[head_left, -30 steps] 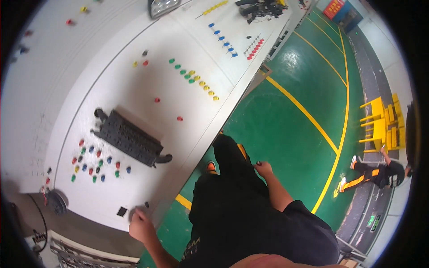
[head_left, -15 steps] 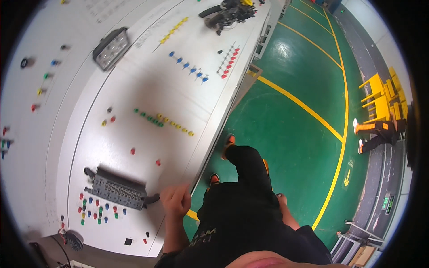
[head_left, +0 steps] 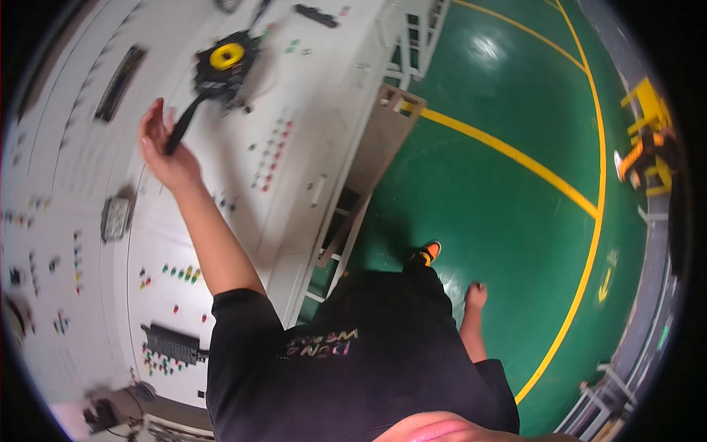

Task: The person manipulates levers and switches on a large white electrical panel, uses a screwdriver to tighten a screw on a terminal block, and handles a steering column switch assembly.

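Observation:
My left hand (head_left: 168,156) reaches out over the white panel, its fingers mostly stretched. The black lever (head_left: 185,125) of a steering-column switch unit lies across the palm. This unit has a black body (head_left: 215,82) and a yellow ring (head_left: 227,55), with thin wires at its side. The hand seems to touch the lever's end; a firm grip does not show. At my right side, my right hand (head_left: 476,296) hangs low over the green floor, fingers curled. A small dark spot shows at its fingers, too small to name.
Rows of coloured sockets (head_left: 272,156) dot the white panel (head_left: 243,243). A lamp unit (head_left: 115,218) and a dark fuse box (head_left: 173,342) are mounted on it. A brown board (head_left: 379,140) stands at the panel's edge. Far right, a person (head_left: 639,156) is near yellow stools (head_left: 648,107).
I have moved forward along the panel. My left hand has gone from beside the fuse box, where it was curled, out to the switch unit's lever. My right hand still hangs down.

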